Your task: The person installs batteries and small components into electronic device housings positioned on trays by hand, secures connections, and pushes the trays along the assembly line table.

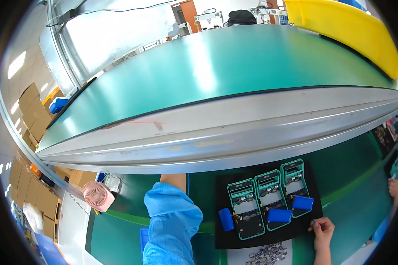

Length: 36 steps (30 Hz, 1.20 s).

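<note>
The person's right hand (323, 229) is resting at the lower right corner of a black mat (223, 238) that is lying on the green workbench (349, 207), and its fingers are curled together, pinching something small at the mat's edge; what that small thing is cannot be told. The left arm, in a light blue sleeve (172, 221), is reaching up and forward toward the underside of the grey conveyor rail (216, 145), and the left hand itself is passing out of sight behind that rail, so whether it is open or closed cannot be told. On the mat three green-framed device shells (269, 196) are lying side by side in a slanting row, each one open and showing its inner parts. A blue battery cell (226, 219) is lying just left of the leftmost shell, a second blue cell (279, 215) is lying on the lower part of the middle shell, and a third blue cell (302, 202) is lying on the rightmost shell, near the right hand. Below the mat a heap of small metal parts (267, 255) is sitting on a pale sheet. A pink fan (98, 196) is standing at the bench's left end, and a yellow bin (349, 31) is sitting beyond the green conveyor belt (216, 70). Another person's hand (394, 187) is showing at the far right edge.
</note>
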Each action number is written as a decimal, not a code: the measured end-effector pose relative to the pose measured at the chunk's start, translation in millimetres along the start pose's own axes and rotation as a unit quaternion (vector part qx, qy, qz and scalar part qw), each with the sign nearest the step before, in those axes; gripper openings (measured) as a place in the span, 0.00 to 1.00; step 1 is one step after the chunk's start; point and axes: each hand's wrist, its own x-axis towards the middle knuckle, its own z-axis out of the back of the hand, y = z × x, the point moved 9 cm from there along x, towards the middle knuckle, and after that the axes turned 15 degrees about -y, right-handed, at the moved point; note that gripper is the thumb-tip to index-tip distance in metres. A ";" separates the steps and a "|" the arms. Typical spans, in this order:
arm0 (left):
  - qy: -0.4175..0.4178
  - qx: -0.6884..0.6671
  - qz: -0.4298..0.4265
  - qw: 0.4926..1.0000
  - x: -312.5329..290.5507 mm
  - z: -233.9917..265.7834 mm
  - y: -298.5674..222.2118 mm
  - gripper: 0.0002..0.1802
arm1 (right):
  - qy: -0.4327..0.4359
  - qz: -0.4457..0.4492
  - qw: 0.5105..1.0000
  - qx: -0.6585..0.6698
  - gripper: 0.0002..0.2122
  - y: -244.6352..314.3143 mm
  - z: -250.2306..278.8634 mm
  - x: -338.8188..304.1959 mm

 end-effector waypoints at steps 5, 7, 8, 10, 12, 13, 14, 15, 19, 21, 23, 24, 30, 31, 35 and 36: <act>-0.028 0.072 0.031 0.997 -28.6 22.6 -10.2 0.20 | -0.005 -0.010 1.000 0.024 0.04 15.1 -1.3 -7.5; -0.048 0.097 0.036 0.994 -36.7 29.6 -31.3 0.21 | 0.002 -0.010 1.000 0.027 0.03 14.1 -3.0 -4.7; -0.055 0.109 0.044 0.991 -43.5 25.9 -39.7 0.22 | 0.003 -0.012 1.000 0.023 0.03 14.1 -0.2 -7.0; -0.067 0.133 0.059 0.987 -57.2 16.0 -49.8 0.23 | 0.016 -0.019 1.000 0.007 0.02 12.9 -0.4 -8.8; 0.018 0.219 0.063 0.973 -98.9 -20.9 -50.7 0.28 | -0.006 -0.016 0.999 -0.028 0.02 17.1 2.3 -4.2; 0.061 0.271 0.038 0.960 -122.7 -33.8 -59.7 0.28 | -0.001 -0.016 1.000 -0.018 0.02 20.1 -2.3 -1.0; 0.076 0.313 -0.009 0.947 -139.9 -42.5 -58.4 0.24 | 0.004 -0.016 1.000 -0.009 0.02 22.0 -3.7 0.1; 0.083 0.351 -0.060 0.931 -157.2 -44.5 -58.3 0.20 | 0.014 -0.016 1.000 0.007 0.03 23.7 -9.2 1.5; 0.116 0.385 -0.245 0.882 -212.0 -80.5 -46.2 0.23 | -0.010 -0.012 1.000 0.025 0.04 46.9 -18.7 5.2; 0.023 0.401 -0.299 0.866 -240.9 -31.0 -58.8 0.22 | 0.043 -0.024 0.999 0.016 0.05 25.9 -49.9 11.3; 0.022 0.354 -0.398 0.846 -286.0 -73.6 -78.5 0.21 | -0.005 0.043 0.998 -0.044 0.05 54.4 -15.7 3.7; 0.048 0.340 -0.396 0.852 -310.5 -85.2 -83.4 0.20 | -0.013 0.047 0.997 -0.051 0.05 58.7 -12.3 3.2; 0.164 0.482 -0.456 0.730 -428.6 -88.5 -37.3 0.22 | 0.100 0.455 0.870 -0.163 0.04 125.3 -135.4 -45.9; 0.165 0.490 -0.455 0.725 -434.8 -86.3 -26.0 0.23 | 0.129 0.504 0.836 -0.175 0.05 124.9 -153.9 -51.0; 0.121 0.460 -0.504 0.721 -440.1 -66.4 -16.5 0.25 | 0.239 0.603 0.735 -0.197 0.06 113.4 -214.8 -67.9; 0.117 0.457 -0.499 0.727 -437.9 -64.6 -13.3 0.25 | 0.246 0.604 0.731 -0.201 0.06 110.0 -222.3 -65.9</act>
